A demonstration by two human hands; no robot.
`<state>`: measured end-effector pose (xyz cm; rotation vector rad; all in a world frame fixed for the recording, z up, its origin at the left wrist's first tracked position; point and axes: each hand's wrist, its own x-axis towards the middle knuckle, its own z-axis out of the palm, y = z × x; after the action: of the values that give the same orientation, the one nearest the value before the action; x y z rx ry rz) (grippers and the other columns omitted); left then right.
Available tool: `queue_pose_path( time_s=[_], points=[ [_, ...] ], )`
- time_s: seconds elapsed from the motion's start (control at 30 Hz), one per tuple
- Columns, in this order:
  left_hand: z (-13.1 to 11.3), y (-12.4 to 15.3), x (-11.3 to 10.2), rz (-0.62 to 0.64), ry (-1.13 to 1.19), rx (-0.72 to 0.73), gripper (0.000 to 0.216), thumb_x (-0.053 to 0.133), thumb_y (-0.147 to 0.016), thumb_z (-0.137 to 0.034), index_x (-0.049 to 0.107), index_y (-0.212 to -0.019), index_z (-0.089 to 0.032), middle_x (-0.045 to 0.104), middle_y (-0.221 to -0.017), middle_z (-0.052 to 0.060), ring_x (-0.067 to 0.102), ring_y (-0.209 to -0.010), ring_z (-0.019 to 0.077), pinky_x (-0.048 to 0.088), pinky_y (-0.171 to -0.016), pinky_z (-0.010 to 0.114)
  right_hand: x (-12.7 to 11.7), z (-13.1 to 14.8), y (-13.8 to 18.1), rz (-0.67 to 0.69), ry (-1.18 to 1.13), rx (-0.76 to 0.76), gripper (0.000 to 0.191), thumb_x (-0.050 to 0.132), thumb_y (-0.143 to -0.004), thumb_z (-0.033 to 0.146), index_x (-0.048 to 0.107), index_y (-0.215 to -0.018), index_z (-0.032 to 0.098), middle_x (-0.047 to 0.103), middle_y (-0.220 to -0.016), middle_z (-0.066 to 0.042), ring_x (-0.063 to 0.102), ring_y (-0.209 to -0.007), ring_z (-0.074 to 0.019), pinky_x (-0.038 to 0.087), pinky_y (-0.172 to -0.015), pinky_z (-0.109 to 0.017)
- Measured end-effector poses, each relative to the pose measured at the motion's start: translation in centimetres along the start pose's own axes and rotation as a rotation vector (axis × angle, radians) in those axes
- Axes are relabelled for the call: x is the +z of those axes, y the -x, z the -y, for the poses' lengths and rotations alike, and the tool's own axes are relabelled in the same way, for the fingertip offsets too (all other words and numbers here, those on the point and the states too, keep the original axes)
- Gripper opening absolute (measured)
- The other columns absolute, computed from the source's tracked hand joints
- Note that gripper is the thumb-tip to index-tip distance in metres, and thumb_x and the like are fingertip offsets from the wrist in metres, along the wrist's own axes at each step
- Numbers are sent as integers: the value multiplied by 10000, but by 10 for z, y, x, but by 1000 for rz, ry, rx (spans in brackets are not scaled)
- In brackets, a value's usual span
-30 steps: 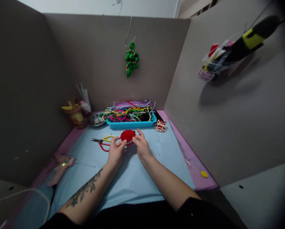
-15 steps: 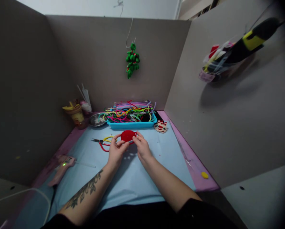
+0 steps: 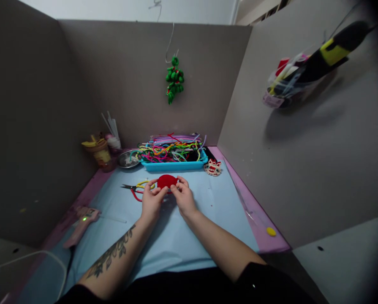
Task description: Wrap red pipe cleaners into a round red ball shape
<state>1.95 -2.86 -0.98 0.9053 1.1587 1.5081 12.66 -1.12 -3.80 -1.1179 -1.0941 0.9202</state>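
Between my two hands is a red, fuzzy, rounded disc (image 3: 167,181), held a little above the blue sheet (image 3: 204,223). My left hand (image 3: 152,198) grips its left edge, thumb on the near side. On the right edge, my right hand (image 3: 183,196) pinches it with thumb and fingers, by a short red piece that sticks out there. Just left of my left hand lies a pair of scissors (image 3: 137,188) with one yellow and one red handle; my hand covers part of them.
Behind my hands stands a blue tray (image 3: 176,166) of colourful pipe cleaners. A metal bowl (image 3: 128,159) and a pot (image 3: 100,154) are at its left, a small beaded-looking face ornament (image 3: 212,167) at its right. A pink glue gun (image 3: 82,226) lies at left. Grey panels enclose the table.
The red disc has tilted and shifted slightly left, with my right hand moving left along with it. Both thumbs now press on its near side. The view has shifted slightly.
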Motion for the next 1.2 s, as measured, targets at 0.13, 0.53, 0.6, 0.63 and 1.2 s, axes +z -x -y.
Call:
queue_pose_path(
  time_s=[0.13, 0.53, 0.6, 0.63, 1.2],
  points=[
    [-5, -1, -2, 49, -50, 23, 725, 774, -603, -316, 419, -1221, -186, 619, -638, -47, 534, -480, 75, 384, -477, 172, -3, 2, -3, -9, -102, 66, 267, 620, -725, 431, 604, -634, 180, 508, -1242, -113, 467, -1182, -237, 322, -1025, -355],
    [-5, -6, -8, 6, -22, 10, 630, 773, -594, -338, 474, -1125, -175, 616, -589, -48, 430, -382, 45, 312, -422, 167, -2, -6, -5, 10, -64, 66, 278, 630, -707, 442, 616, -628, 176, 493, -1260, -115, 501, -1135, -243, 357, -986, -351],
    [-6, -6, -7, 2, -15, 1, 652, 779, -583, -330, 480, -1140, -171, 621, -597, -42, 450, -398, 50, 315, -428, 168, -2, -6, -5, 11, -78, 71, 279, 626, -707, 442, 611, -627, 175, 494, -1253, -118, 497, -1144, -246, 356, -991, -354],
    [-7, -6, -6, 5, -12, -2, 665, 780, -581, -326, 478, -1152, -168, 628, -607, -34, 469, -413, 57, 315, -430, 168, -2, -6, -5, 7, -92, 74, 277, 623, -709, 439, 606, -627, 175, 499, -1246, -116, 495, -1148, -246, 353, -995, -357],
    [-2, 1, 3, 47, 39, -71, 625, 773, -610, -347, 453, -1122, -188, 682, -734, 32, 608, -523, 117, 314, -422, 159, 1, -2, -6, -44, -129, 25, 206, 673, -680, 388, 638, -668, 186, 490, -1243, -87, 537, -1086, -224, 427, -923, -333]
  ],
)
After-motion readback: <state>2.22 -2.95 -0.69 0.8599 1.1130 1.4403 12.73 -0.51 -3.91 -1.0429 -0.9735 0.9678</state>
